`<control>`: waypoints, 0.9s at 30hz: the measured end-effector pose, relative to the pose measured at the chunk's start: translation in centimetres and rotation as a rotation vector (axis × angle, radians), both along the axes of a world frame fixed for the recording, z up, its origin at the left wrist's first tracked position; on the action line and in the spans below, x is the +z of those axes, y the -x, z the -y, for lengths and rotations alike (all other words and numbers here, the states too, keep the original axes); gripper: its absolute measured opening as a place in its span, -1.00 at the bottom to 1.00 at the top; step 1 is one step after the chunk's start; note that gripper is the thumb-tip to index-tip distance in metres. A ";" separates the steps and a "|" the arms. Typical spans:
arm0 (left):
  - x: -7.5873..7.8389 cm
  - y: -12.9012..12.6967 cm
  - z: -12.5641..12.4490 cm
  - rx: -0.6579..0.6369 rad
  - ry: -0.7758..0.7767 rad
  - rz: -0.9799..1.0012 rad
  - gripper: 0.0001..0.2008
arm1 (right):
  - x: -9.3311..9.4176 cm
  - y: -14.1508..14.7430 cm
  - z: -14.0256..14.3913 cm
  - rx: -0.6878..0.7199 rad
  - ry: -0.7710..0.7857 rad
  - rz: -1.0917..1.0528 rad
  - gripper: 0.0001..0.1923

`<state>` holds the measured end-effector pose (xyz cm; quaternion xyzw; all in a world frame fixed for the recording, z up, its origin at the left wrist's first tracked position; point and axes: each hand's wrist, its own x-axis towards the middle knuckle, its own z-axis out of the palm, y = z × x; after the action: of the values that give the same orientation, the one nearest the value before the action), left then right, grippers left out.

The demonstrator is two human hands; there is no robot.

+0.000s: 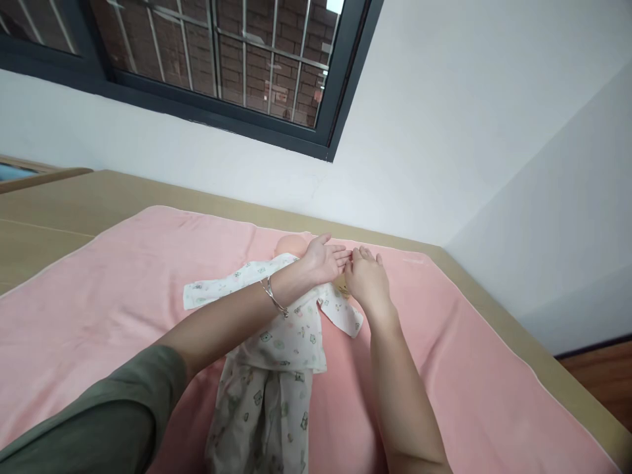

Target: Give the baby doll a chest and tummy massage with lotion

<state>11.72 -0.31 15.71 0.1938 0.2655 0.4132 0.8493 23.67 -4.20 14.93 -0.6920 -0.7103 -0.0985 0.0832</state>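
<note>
Two bare forearms (409, 388) over a bed of pink, with a green sleeve (99, 415) above the left elbow and a thin bangle (283, 309) at the left wrist. Below the left forearm, patterned white trousers (257, 421), running off the bottom edge. Just beyond, a matching top (296, 336), sleeves spread to both sides, partly behind the same forearm. Left hand (323, 260) open, palm up, fingers extended. Right hand (368, 276) back uppermost, fingers pointing away; palm hidden, so impossible to tell whether closed on anything. Fingertips close together, contact unclear. Between the hands and the top, a yellow thing (342, 284), mostly covered. Just beside the left hand, at the collar end of the top, a doll (290, 245), only its bald head in sight. Under all this, a creased pink blanket (469, 368) on a wooden surface (49, 207). Farther off, a white wall (444, 118) with a dark-framed window (207, 113); through its glass, metal bars (274, 52) and brickwork (291, 33).
</note>
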 end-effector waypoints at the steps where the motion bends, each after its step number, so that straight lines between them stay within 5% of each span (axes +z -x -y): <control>1: 0.0 0.3 0.3 -0.003 -0.007 -0.013 -0.30 | 0.2 0.1 0.1 0.004 0.002 0.021 -0.50; 9: -1.7 5.7 4.0 0.045 0.044 -0.218 -0.38 | 2.0 2.7 -1.0 -0.110 0.027 0.111 -0.47; 15: -0.9 9.6 5.5 0.136 0.016 -0.178 -0.49 | 2.8 3.6 -1.4 -0.187 0.139 0.090 -0.48; 22: -0.4 10.6 6.9 0.092 -0.043 -0.205 -0.53 | 2.5 2.6 -0.8 -0.114 0.115 0.080 -0.49; 27: 0.5 10.6 8.1 0.088 -0.097 -0.273 -0.54 | 2.0 4.0 0.5 0.033 0.032 -0.160 -0.51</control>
<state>1.12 -8.44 16.23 0.2772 0.3664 0.4322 0.7759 19.63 -4.70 16.93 -0.6871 -0.7141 -0.0302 0.1302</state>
